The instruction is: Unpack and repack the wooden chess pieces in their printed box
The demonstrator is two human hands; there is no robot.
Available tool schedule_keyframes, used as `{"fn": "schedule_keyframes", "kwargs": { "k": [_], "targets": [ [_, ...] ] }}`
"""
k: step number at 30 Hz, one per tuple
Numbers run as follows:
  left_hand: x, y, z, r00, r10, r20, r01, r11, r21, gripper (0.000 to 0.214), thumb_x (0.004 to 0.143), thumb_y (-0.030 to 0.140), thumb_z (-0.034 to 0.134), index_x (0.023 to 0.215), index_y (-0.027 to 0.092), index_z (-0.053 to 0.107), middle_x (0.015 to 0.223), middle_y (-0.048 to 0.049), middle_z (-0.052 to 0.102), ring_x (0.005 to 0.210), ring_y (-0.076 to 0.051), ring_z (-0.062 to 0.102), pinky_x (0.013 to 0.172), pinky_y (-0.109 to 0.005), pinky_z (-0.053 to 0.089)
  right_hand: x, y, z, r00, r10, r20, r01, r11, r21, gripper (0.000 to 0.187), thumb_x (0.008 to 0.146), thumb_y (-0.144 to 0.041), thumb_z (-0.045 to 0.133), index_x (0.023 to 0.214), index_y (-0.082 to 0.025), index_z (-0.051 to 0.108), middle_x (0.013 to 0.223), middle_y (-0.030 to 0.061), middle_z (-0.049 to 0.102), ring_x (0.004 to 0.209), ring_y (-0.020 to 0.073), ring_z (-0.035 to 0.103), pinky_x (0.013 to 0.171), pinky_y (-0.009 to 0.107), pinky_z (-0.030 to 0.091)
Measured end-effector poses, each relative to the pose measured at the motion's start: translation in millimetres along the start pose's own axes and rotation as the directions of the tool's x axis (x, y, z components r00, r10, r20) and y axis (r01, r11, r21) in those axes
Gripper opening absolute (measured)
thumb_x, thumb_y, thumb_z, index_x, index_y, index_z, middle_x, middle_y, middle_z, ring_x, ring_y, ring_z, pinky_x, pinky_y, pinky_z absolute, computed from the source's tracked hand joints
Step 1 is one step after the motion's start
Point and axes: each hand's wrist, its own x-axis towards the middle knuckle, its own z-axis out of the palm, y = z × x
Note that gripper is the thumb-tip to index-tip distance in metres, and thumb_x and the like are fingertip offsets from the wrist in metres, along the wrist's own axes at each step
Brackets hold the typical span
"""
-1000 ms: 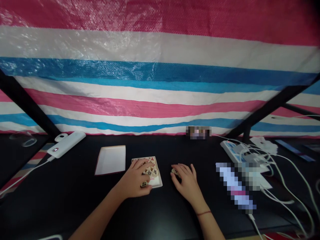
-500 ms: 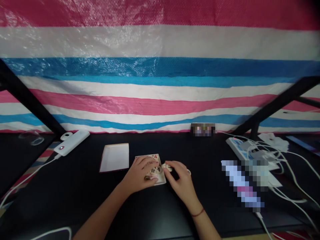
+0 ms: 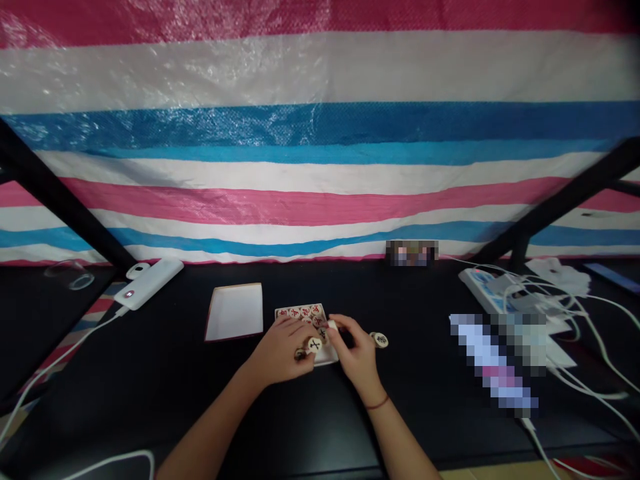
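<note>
A small shallow box (image 3: pixel 330 357) of round wooden chess pieces (image 3: pixel 306 312) with red and black characters lies on the black table. My left hand (image 3: pixel 283 348) rests over the box's near part, fingers curled, pinching a piece with a black character (image 3: pixel 315 345). My right hand (image 3: pixel 353 347) meets it at the box's right edge, fingers pinched on a pale piece (image 3: pixel 331 325). One loose piece (image 3: pixel 381 340) lies on the table just right of my right hand. The box's white lid (image 3: pixel 235 311) lies flat to the left.
A white power bank (image 3: pixel 148 283) with a cable sits at the far left. A power strip (image 3: pixel 487 285) with several white cables and chargers fills the right side. A striped tarp (image 3: pixel 320 167) hangs behind the table, and black frame bars (image 3: pixel 55 193) cross both sides.
My right hand has moved left from the open table to the box's right edge with a piece. My left hand has lifted a black-marked piece. A loose piece now shows beside my right hand.
</note>
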Motion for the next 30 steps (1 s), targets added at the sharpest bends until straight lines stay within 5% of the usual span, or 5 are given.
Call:
{"fn": "schedule_keyframes", "kwargs": {
  "k": [6, 17, 23, 30],
  "targets": [
    [-1, 7, 0.1, 0.997, 0.060, 0.055, -0.062, 0.997, 0.046, 0.025, 0.073, 0.020, 0.063, 0.097, 0.024, 0.062, 0.107, -0.0025, 0.065, 0.108, -0.023, 0.053, 0.099, -0.040, 0.037, -1, 12, -2, 0.988, 0.119, -0.100, -0.114, 0.992, 0.055, 0.024, 0.087, -0.039, 0.059, 0.098, -0.018, 0.065, 0.083, 0.0060, 0.069, 0.071, 0.0175, 0.064, 0.065, 0.031, 0.053],
    [-3, 1, -2.9, 0.994, 0.098, 0.057, -0.104, 0.987, 0.121, 0.025, 0.073, 0.028, 0.066, 0.098, 0.025, 0.068, 0.125, -0.0064, 0.056, 0.118, -0.029, 0.045, 0.103, -0.046, 0.034, -3, 8, -3, 0.996, 0.081, -0.048, -0.079, 0.996, 0.036, 0.024, 0.087, -0.037, 0.058, 0.098, -0.018, 0.066, 0.080, 0.0046, 0.068, 0.068, 0.0159, 0.062, 0.060, 0.028, 0.051],
    [-4, 1, -3.5, 0.991, 0.110, 0.081, -0.119, 0.986, 0.116, 0.018, 0.074, 0.031, 0.067, 0.091, 0.028, 0.071, 0.129, -0.0023, 0.055, 0.121, -0.029, 0.042, 0.105, -0.046, 0.031, -11, 4, -8, 0.998, -0.052, 0.034, 0.053, 0.998, -0.015, 0.021, 0.084, -0.035, 0.065, 0.099, -0.020, 0.063, 0.079, 0.0026, 0.066, 0.069, 0.0163, 0.061, 0.065, 0.029, 0.050],
    [-2, 0, -11.7, 0.998, 0.050, 0.034, -0.052, 0.997, 0.054, 0.019, 0.070, 0.019, 0.060, 0.088, 0.022, 0.064, 0.119, -0.0052, 0.059, 0.114, -0.026, 0.047, 0.100, -0.043, 0.036, -16, -9, -9, 0.945, -0.213, 0.250, 0.262, 0.947, -0.187, 0.023, 0.081, -0.041, 0.071, 0.092, -0.023, 0.063, 0.085, 0.0036, 0.068, 0.084, 0.0219, 0.057, 0.074, 0.035, 0.042]
  ]
}}
